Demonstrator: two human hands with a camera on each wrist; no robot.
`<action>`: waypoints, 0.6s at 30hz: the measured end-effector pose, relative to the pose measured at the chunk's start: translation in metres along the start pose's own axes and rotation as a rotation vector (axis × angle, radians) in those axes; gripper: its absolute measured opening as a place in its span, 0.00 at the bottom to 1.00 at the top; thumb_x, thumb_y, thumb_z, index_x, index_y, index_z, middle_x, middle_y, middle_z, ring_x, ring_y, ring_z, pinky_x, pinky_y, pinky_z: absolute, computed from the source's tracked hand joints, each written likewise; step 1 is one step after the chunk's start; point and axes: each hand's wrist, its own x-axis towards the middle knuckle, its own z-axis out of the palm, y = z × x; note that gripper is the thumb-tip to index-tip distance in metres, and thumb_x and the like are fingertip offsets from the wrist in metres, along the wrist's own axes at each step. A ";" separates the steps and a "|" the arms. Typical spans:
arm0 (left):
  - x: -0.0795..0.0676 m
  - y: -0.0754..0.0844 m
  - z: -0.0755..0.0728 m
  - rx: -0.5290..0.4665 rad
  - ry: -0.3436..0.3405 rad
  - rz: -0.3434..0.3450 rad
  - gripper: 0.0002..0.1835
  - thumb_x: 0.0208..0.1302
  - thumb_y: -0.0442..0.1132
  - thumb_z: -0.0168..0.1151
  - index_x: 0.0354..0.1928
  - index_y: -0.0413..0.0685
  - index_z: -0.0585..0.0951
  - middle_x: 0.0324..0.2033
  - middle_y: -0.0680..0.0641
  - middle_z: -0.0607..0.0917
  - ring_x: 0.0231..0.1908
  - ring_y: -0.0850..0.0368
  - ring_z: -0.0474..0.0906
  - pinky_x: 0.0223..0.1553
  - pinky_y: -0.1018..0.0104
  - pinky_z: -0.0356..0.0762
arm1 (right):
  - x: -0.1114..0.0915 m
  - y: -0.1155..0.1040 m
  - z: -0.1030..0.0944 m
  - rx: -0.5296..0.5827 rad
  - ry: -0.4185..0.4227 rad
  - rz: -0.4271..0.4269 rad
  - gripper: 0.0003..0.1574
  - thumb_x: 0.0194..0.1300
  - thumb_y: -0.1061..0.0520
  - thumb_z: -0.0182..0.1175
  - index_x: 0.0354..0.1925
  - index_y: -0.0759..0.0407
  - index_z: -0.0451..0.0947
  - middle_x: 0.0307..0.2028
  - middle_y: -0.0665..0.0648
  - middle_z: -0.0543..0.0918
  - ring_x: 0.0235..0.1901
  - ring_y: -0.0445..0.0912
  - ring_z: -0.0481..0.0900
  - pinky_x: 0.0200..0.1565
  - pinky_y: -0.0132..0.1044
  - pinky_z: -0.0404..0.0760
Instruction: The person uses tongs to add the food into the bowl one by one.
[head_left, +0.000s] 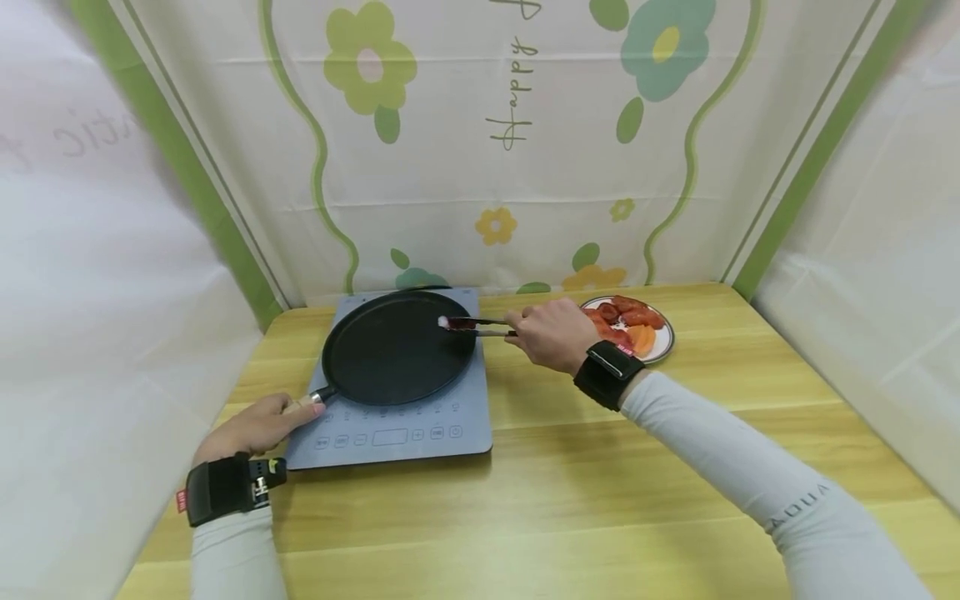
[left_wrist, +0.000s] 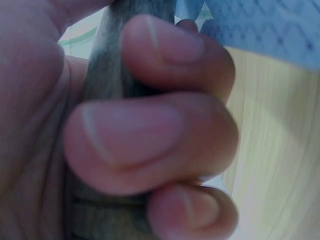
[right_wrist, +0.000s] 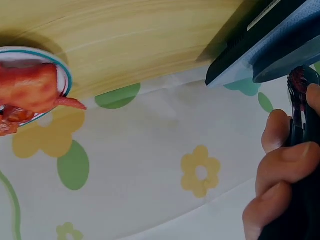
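My left hand (head_left: pixel 258 425) grips the handle (left_wrist: pixel 107 65) of a black flat frying pan (head_left: pixel 401 350), its fingers curled round it in the left wrist view. The pan sits on a grey induction cooktop (head_left: pixel 390 454). With my right hand (head_left: pixel 555 333) I hold dark tongs (head_left: pixel 491 333), their tips reaching over the pan's right side. Between the tips is a small dark red piece of food (head_left: pixel 461 323) with a whitish end; I cannot tell whether it touches the pan. In the right wrist view, my curled fingers (right_wrist: pixel 280 170) wrap the tongs.
A plate (head_left: pixel 663 348) with red sausage-like pieces, other red food and orange slices stands behind my right wrist. The wooden table (head_left: pixel 555 500) extends in front. Flower-printed white cloth (head_left: pixel 435 167) rises at the back, with plain cloth at both sides.
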 end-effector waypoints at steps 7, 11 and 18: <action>-0.002 0.003 0.001 0.007 0.012 -0.009 0.29 0.65 0.64 0.53 0.31 0.42 0.67 0.24 0.47 0.66 0.24 0.53 0.65 0.26 0.61 0.62 | 0.010 -0.007 0.004 -0.050 0.008 -0.023 0.17 0.69 0.41 0.54 0.36 0.53 0.72 0.19 0.48 0.69 0.14 0.43 0.65 0.16 0.39 0.64; -0.003 0.004 0.001 0.008 0.017 -0.008 0.29 0.64 0.64 0.53 0.31 0.42 0.67 0.24 0.47 0.66 0.24 0.53 0.65 0.26 0.61 0.62 | 0.014 -0.009 0.008 -0.069 -0.021 -0.019 0.17 0.69 0.41 0.54 0.35 0.52 0.71 0.20 0.48 0.70 0.15 0.42 0.66 0.17 0.38 0.64; -0.004 0.005 0.001 0.024 0.025 -0.010 0.29 0.64 0.65 0.53 0.31 0.42 0.67 0.24 0.47 0.66 0.26 0.53 0.66 0.27 0.61 0.62 | 0.017 -0.010 0.013 -0.089 -0.043 -0.009 0.17 0.69 0.41 0.53 0.33 0.52 0.69 0.19 0.48 0.67 0.15 0.42 0.64 0.16 0.37 0.62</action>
